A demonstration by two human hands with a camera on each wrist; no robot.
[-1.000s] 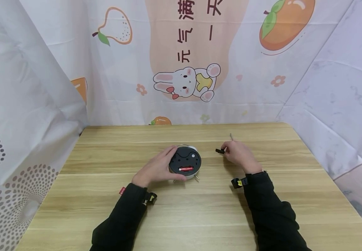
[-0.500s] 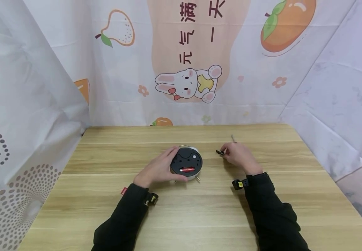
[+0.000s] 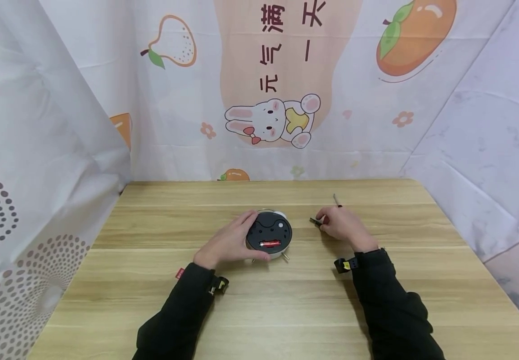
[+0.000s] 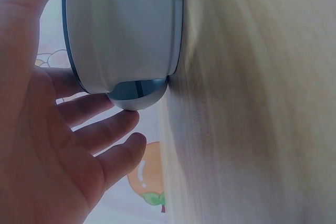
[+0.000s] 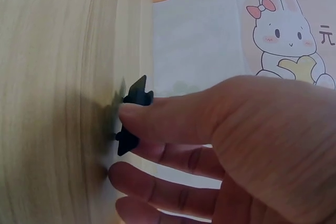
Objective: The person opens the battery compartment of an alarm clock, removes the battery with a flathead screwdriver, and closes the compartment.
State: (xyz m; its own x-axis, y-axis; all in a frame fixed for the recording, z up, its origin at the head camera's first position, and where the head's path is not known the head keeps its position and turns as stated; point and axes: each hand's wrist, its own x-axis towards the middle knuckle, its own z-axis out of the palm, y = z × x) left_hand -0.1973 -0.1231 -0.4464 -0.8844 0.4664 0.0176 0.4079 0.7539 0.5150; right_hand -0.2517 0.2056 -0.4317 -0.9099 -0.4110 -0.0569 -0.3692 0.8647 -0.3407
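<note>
A round alarm clock point(image 3: 266, 231) lies on the table, its dark back facing up. Inside its uncovered battery slot sits a red battery point(image 3: 270, 244). My left hand point(image 3: 227, 242) grips the clock from the left, thumb along the near side and fingers along the far side. In the left wrist view, the pale clock body point(image 4: 123, 35) and a white bell point(image 4: 142, 100) show beside the fingers. To the right of the clock, my right hand point(image 3: 344, 226) pinches a small black battery cover point(image 5: 134, 116) between thumb and forefinger, close over the table.
Just beyond my right hand, a thin metal rod point(image 3: 336, 199) with a dark end lies on the wooden table point(image 3: 277, 315), partly hidden by the hand. A white printed curtain point(image 3: 173, 120) hangs along the table's back edge.
The battery cover has turned slightly in my right fingers. Both hands and the clock stay in place on the table; the head view has shifted a little.
</note>
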